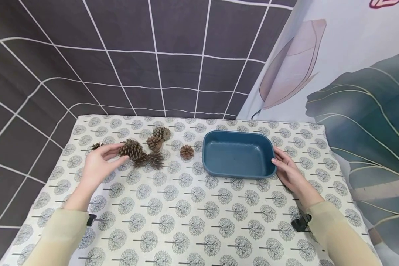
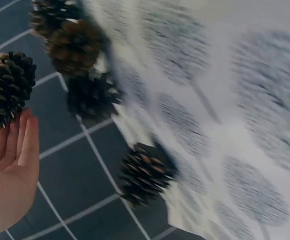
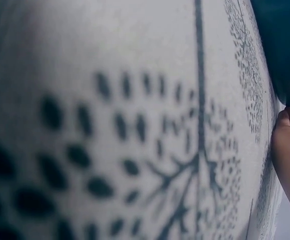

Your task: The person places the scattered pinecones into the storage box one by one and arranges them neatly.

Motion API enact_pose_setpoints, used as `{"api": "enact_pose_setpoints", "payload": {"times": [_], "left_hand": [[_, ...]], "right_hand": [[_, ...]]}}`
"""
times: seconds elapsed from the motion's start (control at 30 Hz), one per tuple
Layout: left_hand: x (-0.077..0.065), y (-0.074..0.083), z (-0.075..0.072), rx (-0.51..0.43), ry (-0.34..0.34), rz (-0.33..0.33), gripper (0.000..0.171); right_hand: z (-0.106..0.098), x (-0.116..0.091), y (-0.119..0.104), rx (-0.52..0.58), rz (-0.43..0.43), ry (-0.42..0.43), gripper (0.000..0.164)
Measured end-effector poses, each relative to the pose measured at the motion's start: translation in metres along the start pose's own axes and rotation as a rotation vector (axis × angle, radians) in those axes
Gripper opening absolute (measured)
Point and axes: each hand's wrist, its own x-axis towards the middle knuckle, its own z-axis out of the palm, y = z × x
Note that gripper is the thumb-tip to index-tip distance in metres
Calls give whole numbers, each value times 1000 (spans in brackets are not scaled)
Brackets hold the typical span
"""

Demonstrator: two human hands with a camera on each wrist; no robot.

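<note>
A left hand (image 1: 98, 164) pinches a cone (image 1: 132, 149), other cones (image 1: 154, 143) clustered toward three o'clock; well apart, the right hand (image 1: 290, 172) grips a tub (image 1: 237, 158) near its three-o'clock end.

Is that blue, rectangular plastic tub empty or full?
Empty: the tub shows a bare floor, and all the brown, woody pine cones are outside it.

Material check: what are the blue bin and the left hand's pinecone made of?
Blue bin: probably molded plastic, satin finish; smooth, rounded form shows soft highlights. Pinecone in the left hand: apparently natural and woody, matte brown; rough overlapping scales.
</note>
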Motion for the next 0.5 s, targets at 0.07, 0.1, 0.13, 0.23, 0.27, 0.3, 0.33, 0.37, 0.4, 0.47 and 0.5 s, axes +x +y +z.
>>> {"api": "enact_pose_setpoints", "payload": {"times": [0.07,0.1,0.13,0.23,0.27,0.3,0.33,0.37,0.4,0.47,0.5], "left_hand": [[3,8,5,-26,-2,44,51],[5,12,7,-35,-3,64,50],[7,16,10,-46,-5,84,50],[13,27,20,-43,-24,120,49],[15,32,23,-43,-34,124,49],[17,36,27,-42,-48,124,49],[20,39,31,-48,-62,127,49],[22,42,35,-51,-78,128,49],[25,46,39,-63,-97,127,49],[31,52,49,-82,-130,129,49],[34,56,54,-84,-147,132,50]], "right_hand": [[0,0,0,-3,1,4,54],[0,0,0,-4,1,5,54],[0,0,0,-9,1,5,54],[0,0,0,-14,-3,1,55],[0,0,0,-16,-4,-1,56],[-1,0,0,-17,-5,-2,56],[-1,0,0,-14,-7,-2,55],[-1,0,1,-11,-9,-2,55],[-1,0,1,-11,-10,-2,54],[-1,0,1,-8,-11,-3,54],[-1,0,1,-8,-11,-3,54]]}}
